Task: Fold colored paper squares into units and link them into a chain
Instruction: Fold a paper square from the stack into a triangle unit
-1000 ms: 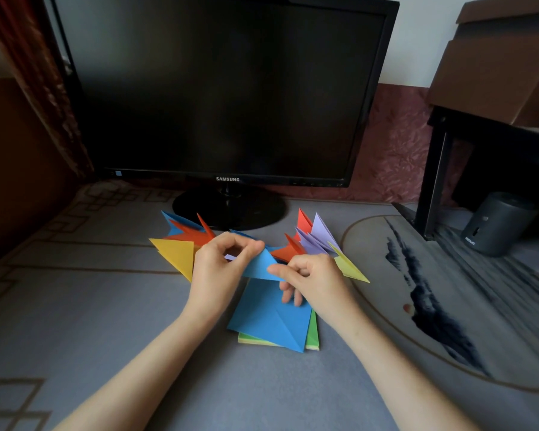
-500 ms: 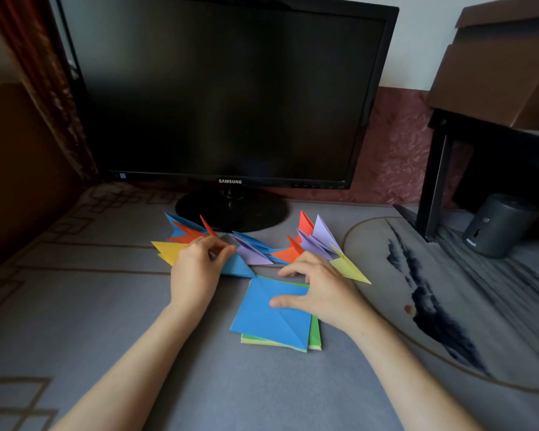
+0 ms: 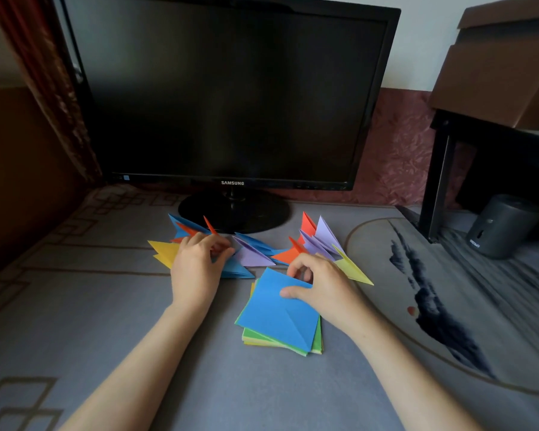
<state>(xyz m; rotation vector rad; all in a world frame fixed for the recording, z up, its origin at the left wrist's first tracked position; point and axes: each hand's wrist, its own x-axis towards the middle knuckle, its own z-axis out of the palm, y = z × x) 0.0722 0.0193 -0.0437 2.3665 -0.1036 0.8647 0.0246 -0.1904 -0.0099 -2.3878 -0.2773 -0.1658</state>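
colored paper squares [image 3: 254, 335] lie in a small stack on the grey desk mat [image 3: 122, 321] in front of me, with green and yellow edges showing under the blue square [image 3: 271, 318] on top. my right hand [image 3: 324, 290] grips that blue sheet at its far corner: thumb flat on top, fingers curled over the edge. my left hand [image 3: 196, 272] is apart from it, off to the left, fingers bent on a blue folded unit [image 3: 235, 272]. i cannot tell whether they pinch it or only rest there. that unit belongs to a row of folded units [image 3: 252, 255] — yellow, orange, blue and purple points — lying between the stack and the base of a dark monitor [image 3: 231, 94].
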